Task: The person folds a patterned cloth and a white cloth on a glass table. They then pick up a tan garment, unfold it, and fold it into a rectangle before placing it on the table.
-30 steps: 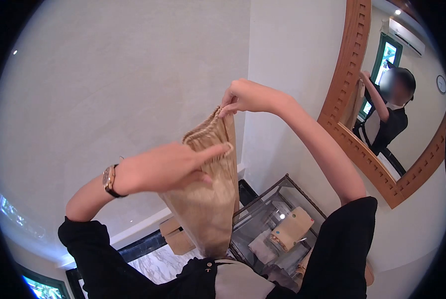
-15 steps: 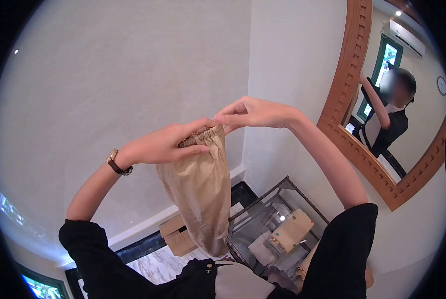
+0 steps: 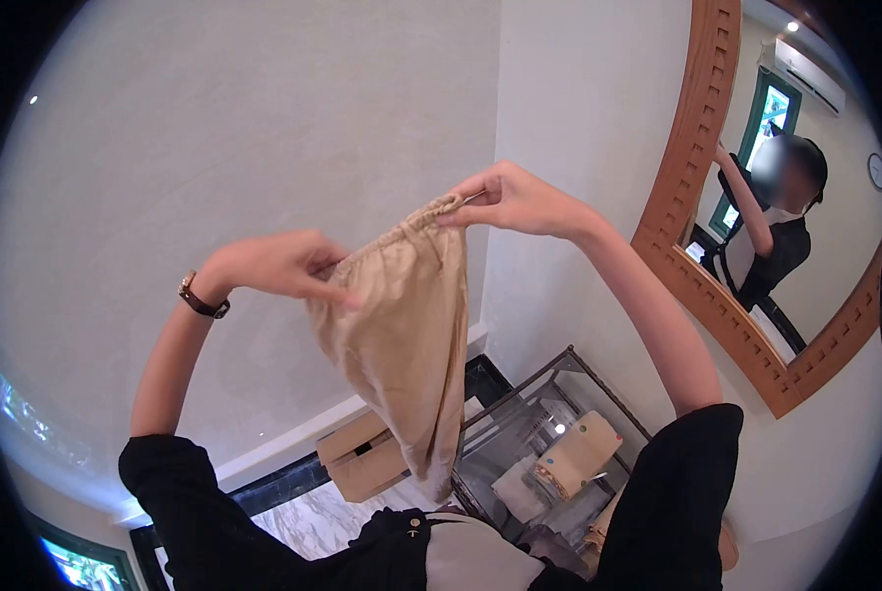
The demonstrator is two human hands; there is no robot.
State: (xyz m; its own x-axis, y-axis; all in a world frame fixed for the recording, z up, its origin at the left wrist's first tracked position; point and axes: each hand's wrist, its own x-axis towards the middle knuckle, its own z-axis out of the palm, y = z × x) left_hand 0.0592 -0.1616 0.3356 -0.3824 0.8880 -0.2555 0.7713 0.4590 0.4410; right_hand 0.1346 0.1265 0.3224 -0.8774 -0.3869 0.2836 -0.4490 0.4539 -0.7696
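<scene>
A tan cloth bag with a gathered rim hangs in front of me, its rim stretched out slantwise and its body narrowing downward. At the upper right end of the rim, my right hand pinches the gathered fabric between thumb and fingers. My left hand, with a watch on the wrist, is closed at the lower left end, thumb on the front of the cloth. Its fingertips are slightly blurred and partly behind the rim.
Below right stands a metal-framed glass case with wrapped items in it. An open cardboard box lies on the floor behind the bag. A wood-framed mirror hangs on the right wall, reflecting a person.
My hands have moved apart, the left one leftward and the right one slightly up. Between them the bunched rim has stretched into a longer line, and the bag's upper part has spread wider.
</scene>
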